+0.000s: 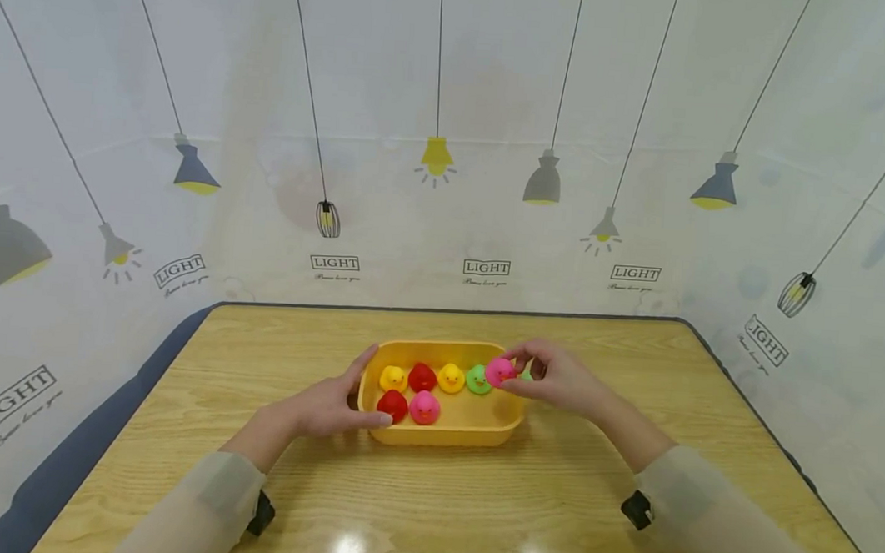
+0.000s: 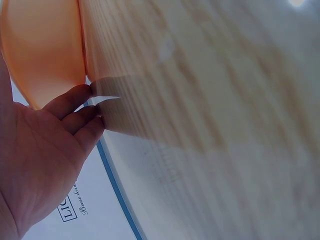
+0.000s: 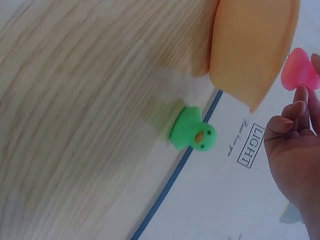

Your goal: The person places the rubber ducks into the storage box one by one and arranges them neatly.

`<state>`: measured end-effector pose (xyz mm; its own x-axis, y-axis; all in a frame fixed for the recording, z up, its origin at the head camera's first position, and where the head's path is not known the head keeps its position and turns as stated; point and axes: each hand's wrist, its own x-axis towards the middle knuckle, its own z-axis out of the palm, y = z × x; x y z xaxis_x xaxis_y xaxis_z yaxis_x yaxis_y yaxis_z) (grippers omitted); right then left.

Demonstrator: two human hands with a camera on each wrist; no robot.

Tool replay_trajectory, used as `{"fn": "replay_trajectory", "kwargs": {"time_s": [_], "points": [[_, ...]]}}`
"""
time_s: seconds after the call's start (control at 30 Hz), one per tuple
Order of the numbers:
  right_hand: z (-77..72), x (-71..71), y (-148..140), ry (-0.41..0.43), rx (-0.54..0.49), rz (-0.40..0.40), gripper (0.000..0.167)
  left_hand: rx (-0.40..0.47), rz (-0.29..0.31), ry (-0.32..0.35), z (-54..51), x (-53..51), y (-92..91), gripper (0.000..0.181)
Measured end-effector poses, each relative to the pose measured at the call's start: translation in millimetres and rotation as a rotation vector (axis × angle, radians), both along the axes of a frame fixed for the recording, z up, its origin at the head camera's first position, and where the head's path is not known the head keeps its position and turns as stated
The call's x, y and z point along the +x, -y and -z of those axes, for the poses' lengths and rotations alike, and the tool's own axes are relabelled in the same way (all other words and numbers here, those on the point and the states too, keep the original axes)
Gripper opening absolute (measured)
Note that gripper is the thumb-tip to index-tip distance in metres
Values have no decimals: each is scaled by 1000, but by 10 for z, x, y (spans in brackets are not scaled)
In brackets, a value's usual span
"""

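A yellow plastic bin (image 1: 472, 437) stands on the table. My left hand (image 1: 331, 403) holds its left end, thumb along the front rim and fingers at the back left corner; the left wrist view shows the fingertips down by the tabletop. My right hand (image 1: 557, 379) pinches a pink rubber duck (image 1: 501, 371) over the bin's right end. Inside are a yellow duck (image 1: 393, 379), a red duck (image 1: 422, 377), another yellow duck (image 1: 451, 378) and a green duck (image 1: 479, 379) at the back, with a red duck (image 1: 392, 407) and a pink duck (image 1: 425, 407) in front.
Another green duck (image 3: 192, 130) stands on the table just right of the bin, mostly hidden behind my right hand in the head view. The wooden table (image 1: 431, 501) ends at a dark edge, and a lamp-printed curtain (image 1: 388, 165) surrounds its back and sides.
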<state>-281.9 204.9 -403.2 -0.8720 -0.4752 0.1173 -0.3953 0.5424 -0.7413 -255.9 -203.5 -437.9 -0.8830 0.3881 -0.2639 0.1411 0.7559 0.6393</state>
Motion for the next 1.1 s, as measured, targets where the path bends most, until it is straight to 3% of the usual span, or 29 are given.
{"fn": "replay_trajectory", "kwargs": {"time_s": [0.1,0.6,1.1], "points": [[28,1,109,2,1,-37,34,4,-7,4,3,1,0,129],[89,21,493,31,-3,-74,33,9,-15,3,58,-26,23,127],[243,-42,607,61,8,-32,32,1,-5,-13,35,-7,27,127]]}}
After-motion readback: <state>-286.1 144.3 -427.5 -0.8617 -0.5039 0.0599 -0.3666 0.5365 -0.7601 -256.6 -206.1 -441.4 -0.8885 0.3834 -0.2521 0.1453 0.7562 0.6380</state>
